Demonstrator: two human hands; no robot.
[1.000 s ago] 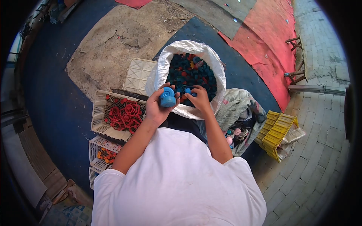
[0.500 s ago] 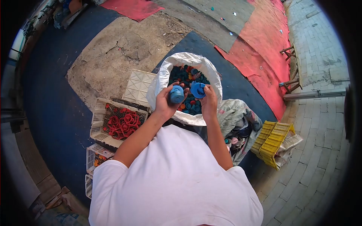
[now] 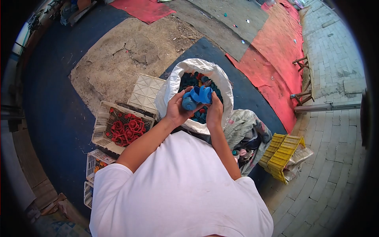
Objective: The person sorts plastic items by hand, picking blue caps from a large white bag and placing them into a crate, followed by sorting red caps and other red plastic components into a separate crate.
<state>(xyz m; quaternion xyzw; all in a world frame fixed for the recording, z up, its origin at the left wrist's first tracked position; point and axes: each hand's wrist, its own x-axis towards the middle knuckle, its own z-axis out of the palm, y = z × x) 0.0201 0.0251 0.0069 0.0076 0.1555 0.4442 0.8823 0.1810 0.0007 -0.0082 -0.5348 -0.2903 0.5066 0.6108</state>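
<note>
Over the mouth of a white woven sack (image 3: 225, 85), my left hand (image 3: 176, 110) is closed around a rounded blue plastic cap (image 3: 189, 104). My right hand (image 3: 214, 111) grips a second blue plastic piece (image 3: 205, 94), shaped like an open cap with a curved rim. The two blue pieces touch or overlap; which one is in contact where I cannot make out. Below them, the sack holds many loose caps (image 3: 188, 80), mostly dark green and blue with a few red and orange ones.
Left of the sack sits a cream crate (image 3: 98, 130) with red plastic rings (image 3: 128, 129). Behind it lies a pale lattice crate (image 3: 145, 91). Smaller crates (image 3: 91, 162) stand nearer me. To the right are a greyish bag (image 3: 239, 124) of mixed items and a yellow crate (image 3: 278, 152).
My right hand has brought its blue piece left and turned it, so it now meets the cap in my left hand. The left-hand cap has tilted and shifted slightly right.
</note>
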